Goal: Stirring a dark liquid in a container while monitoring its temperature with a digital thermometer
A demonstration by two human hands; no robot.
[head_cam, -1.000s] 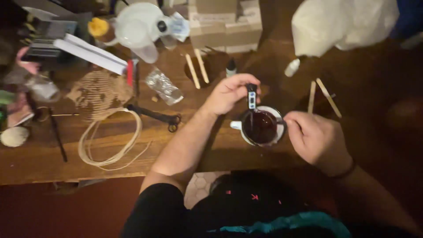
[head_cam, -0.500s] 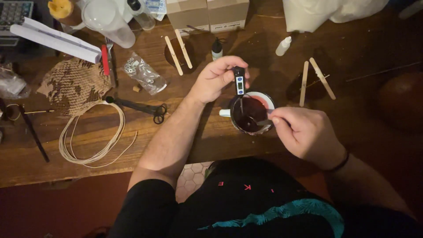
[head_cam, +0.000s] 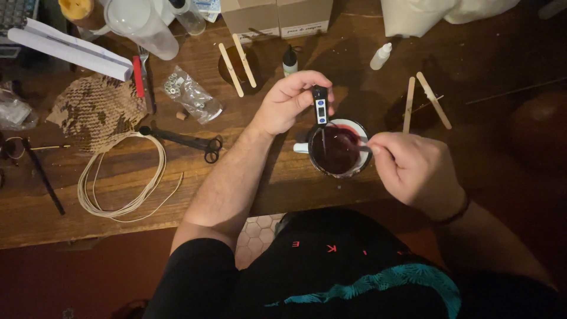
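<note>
Here the left hand point(head_cam: 287, 101) holds the thermometer point(head_cam: 320, 106) upright, probe down in the mug point(head_cam: 338, 149).

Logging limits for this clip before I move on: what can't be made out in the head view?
- Thermometer display: too small to read.
- Stirring tool in the right hand: mostly hidden by its fingers; kind unclear.
- Mug depth and the probe tip: hidden under the dark red liquid.
- Cardboard boxes and white bag: cut off by the top edge.
</note>
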